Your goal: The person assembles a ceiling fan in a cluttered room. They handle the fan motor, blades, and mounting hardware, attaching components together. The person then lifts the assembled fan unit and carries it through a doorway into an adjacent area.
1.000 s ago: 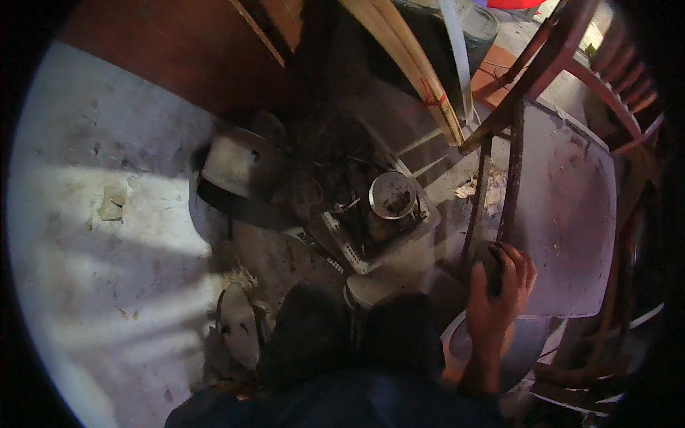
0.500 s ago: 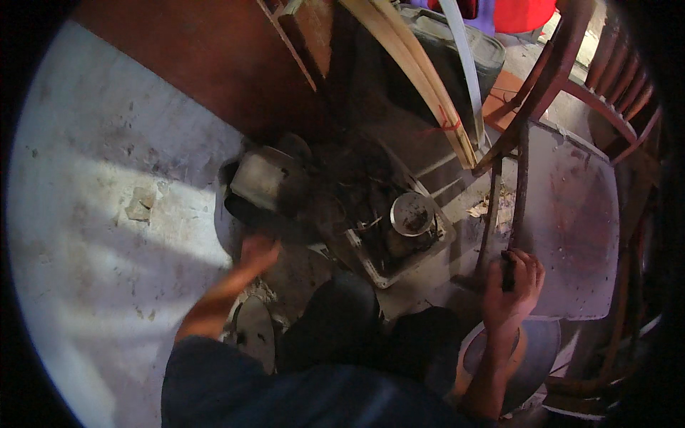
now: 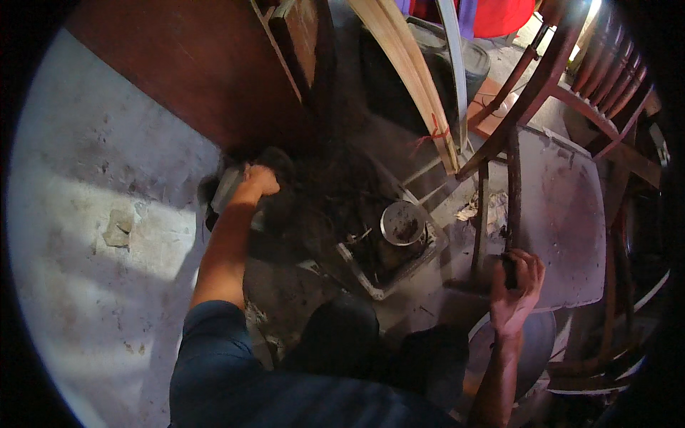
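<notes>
My left hand [image 3: 262,179] is stretched out to the far left, its fingers curled down over the dark heap beside a pale boxy object [image 3: 226,190]. What lies under those fingers is hidden. On the right, my right hand [image 3: 516,285] is closed round a small dark object [image 3: 509,271], close to the front edge of a worn chair seat [image 3: 560,221]. Between the hands a pale-rimmed tray [image 3: 374,291] holds dark debris. A round metal can [image 3: 404,223] with dark stuff inside stands in it.
A brown wooden panel [image 3: 185,71] rises at the far left beside a pale, stained surface [image 3: 107,214]. Long wooden strips [image 3: 410,71], tied with red string, lean at the back by a dark container [image 3: 471,64]. A round basin [image 3: 535,349] sits below the chair.
My left hand has reached forward from the near side of the dark heap to beside the pale boxy object. My right hand stays by the chair, still gripping the small dark object.
</notes>
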`<control>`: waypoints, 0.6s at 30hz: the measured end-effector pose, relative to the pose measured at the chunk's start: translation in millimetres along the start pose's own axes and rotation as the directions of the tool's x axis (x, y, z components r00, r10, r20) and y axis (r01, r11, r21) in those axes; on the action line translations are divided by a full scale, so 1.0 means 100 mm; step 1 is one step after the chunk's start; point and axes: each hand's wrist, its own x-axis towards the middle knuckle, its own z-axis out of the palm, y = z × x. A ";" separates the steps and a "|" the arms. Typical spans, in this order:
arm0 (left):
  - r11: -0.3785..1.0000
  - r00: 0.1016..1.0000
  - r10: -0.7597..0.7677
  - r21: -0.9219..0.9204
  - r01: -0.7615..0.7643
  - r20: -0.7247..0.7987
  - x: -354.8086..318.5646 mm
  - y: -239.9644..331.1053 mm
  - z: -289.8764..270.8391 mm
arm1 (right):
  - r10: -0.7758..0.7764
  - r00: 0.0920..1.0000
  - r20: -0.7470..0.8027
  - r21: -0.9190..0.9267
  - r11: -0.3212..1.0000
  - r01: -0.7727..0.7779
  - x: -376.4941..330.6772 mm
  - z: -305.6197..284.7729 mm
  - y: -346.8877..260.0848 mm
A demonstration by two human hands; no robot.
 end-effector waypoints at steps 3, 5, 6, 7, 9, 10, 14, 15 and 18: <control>0.993 0.997 0.059 0.100 -0.064 0.046 -0.11 0.20 -0.18 | 0.013 1.000 -0.023 -0.036 0.999 -0.013 -0.01 0.00 -0.03; 0.982 0.993 0.065 0.171 -0.080 0.095 -0.05 0.19 -0.19 | -0.008 1.000 -0.010 -0.061 0.998 0.007 0.00 0.01 -0.01; 0.988 0.997 0.076 0.132 -0.074 -0.006 0.00 0.18 -0.14 | -0.017 1.000 -0.004 -0.076 0.997 0.016 0.01 0.01 -0.01; 0.993 0.991 0.087 0.092 -0.077 -0.103 0.03 0.20 -0.04 | -0.016 1.000 -0.011 -0.067 0.998 0.015 0.00 0.03 0.00; 0.994 0.982 0.100 0.049 -0.094 -0.161 0.18 0.23 0.03 | -0.010 1.000 -0.026 -0.054 0.999 0.009 0.00 0.06 0.01; 0.993 0.986 0.115 0.043 -0.111 -0.117 0.18 0.32 -0.08 | 0.001 1.000 -0.018 -0.063 0.998 -0.002 0.00 0.06 0.01; 0.996 0.996 0.093 0.006 -0.093 0.010 0.52 0.47 -0.07 | 0.048 0.999 -0.002 -0.052 0.998 -0.048 -0.01 0.06 -0.03; 0.996 0.994 0.087 -0.012 -0.088 -0.064 0.60 0.49 0.01 | 0.059 0.998 -0.004 -0.042 0.997 -0.059 -0.01 0.07 -0.03; 0.993 0.978 0.110 -0.024 -0.116 -0.177 0.79 0.54 0.20 | 0.072 0.997 0.016 -0.041 0.997 -0.071 0.01 0.07 -0.04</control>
